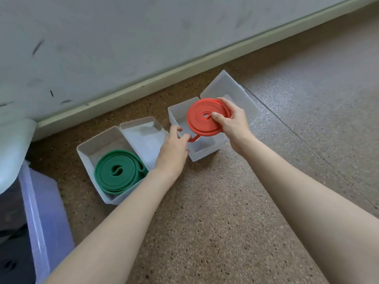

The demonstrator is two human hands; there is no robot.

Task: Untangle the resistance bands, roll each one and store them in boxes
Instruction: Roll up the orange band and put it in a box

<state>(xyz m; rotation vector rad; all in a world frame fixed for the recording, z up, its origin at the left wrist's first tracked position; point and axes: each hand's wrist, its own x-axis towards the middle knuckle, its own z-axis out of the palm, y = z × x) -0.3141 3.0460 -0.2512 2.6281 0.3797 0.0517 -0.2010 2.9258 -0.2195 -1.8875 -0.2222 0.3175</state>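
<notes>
A red resistance band [200, 119], rolled into a flat coil, hangs just above an open clear plastic box [202, 153] on the floor. My right hand [231, 121] grips the coil, thumb on its centre. My left hand [174, 146] pinches the band's loose end at the coil's lower left edge. A green band [119, 172], rolled up, lies inside a second clear box [87, 152] to the left, whose hinged lid [143, 136] lies open.
The red band's box has its lid [227, 93] tilted back toward the wall. A grey wall with a pale baseboard [184, 68] runs behind the boxes. A translucent purple bin [43, 218] stands at the lower left. Speckled brown floor spreads to the right.
</notes>
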